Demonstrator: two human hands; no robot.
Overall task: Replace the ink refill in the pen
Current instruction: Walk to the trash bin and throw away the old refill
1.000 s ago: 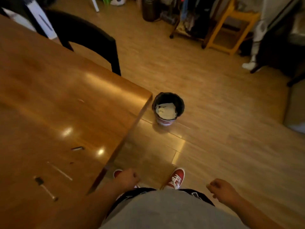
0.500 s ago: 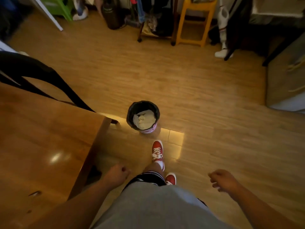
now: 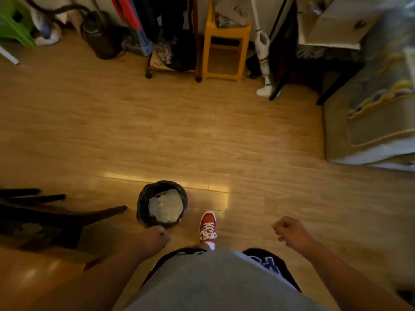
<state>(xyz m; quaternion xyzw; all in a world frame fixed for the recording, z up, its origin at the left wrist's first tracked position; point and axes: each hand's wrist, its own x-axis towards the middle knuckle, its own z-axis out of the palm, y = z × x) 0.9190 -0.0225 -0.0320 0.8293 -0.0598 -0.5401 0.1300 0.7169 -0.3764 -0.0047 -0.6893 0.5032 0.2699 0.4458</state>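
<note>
Since half a second ago I've turned from the worktop (image 3: pixel 33 272); only its corner shows, pen out of view. Bin (image 3: pixel 162 204) sits nearer on the wood floor (image 3: pixel 179 131). Left hand (image 3: pixel 155 240) and right hand (image 3: pixel 292 234): each grip curled closed, seemingly empty.

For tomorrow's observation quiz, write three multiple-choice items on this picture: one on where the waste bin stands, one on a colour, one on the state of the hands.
1. The waste bin stands
A. on the floor ahead of the left hand
B. on the yellow stool
C. beside the bed

2. The shoe in view is
A. green
B. red
C. black

3. The right hand is
A. flat open
B. gripping a pen
C. loosely curled, nothing visible in it

Answers: A, it sits on floorboards; B, red with white laces; C, fingers curl inward.
</note>
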